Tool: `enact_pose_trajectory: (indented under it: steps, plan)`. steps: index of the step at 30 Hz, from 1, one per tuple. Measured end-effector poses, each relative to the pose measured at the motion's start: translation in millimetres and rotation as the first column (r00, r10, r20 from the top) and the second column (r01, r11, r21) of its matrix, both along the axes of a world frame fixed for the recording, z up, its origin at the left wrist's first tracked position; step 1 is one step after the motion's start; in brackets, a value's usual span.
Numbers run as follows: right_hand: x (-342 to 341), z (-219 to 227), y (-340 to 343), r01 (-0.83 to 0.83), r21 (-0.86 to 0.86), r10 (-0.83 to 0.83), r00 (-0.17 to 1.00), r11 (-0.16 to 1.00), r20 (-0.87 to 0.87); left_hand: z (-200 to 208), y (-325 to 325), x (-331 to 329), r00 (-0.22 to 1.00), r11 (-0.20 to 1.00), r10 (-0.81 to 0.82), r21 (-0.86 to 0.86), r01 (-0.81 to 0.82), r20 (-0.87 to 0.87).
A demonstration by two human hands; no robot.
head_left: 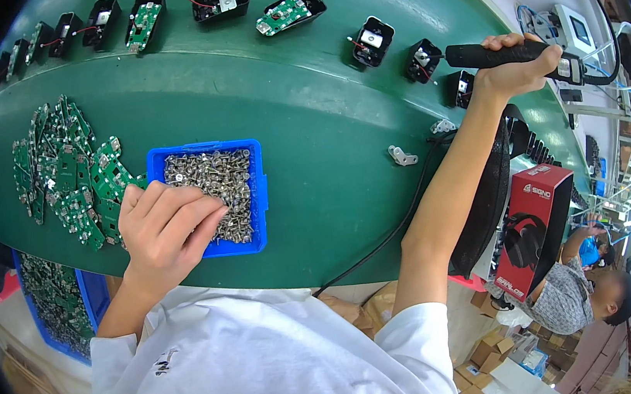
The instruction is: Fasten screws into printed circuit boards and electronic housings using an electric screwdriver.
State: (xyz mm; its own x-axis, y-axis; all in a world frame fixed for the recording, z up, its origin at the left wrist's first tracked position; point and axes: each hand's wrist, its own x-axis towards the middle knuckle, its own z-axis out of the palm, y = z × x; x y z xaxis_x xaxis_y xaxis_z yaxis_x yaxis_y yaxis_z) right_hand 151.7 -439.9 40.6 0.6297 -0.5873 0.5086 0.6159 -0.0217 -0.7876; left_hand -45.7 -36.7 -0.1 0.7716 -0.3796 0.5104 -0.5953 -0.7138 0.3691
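Screw tray (262,203) between circuit boards (68,174) and cable (402,223)

A left hand (164,230) is hiding the lower-left corner of a blue tray (264,203) and some of its screws (211,170); whether it is pinching one is escaping the view. A right hand (515,71) is covering part of a black screwdriver (482,56), its slim tip showing too small to confirm contact with a black housing (422,61). The table (320,173) is concealing part of a blue crate (94,294).
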Motion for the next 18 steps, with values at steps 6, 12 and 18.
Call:
enact_pose_trajectory:
  steps: [6, 12, 18]
  plan:
    - [-5, -17, 23, -0.073, -0.076, 0.077, 0.995, 0.994, 0.055, 0, 4, 4, 1.000, 1.000, -0.002, -0.003, 0.002, -0.028]
    - [-9, -35, 30, -0.144, -0.299, 0.171, 0.983, 0.943, 0.068, 14, 7, 20, 0.980, 0.978, -0.097, -0.201, 0.062, -0.172]
    - [-1, -26, 23, -0.176, -0.224, 0.174, 0.984, 0.959, -0.027, 52, -23, 103, 0.926, 0.924, -0.377, -0.066, 0.376, 0.001]
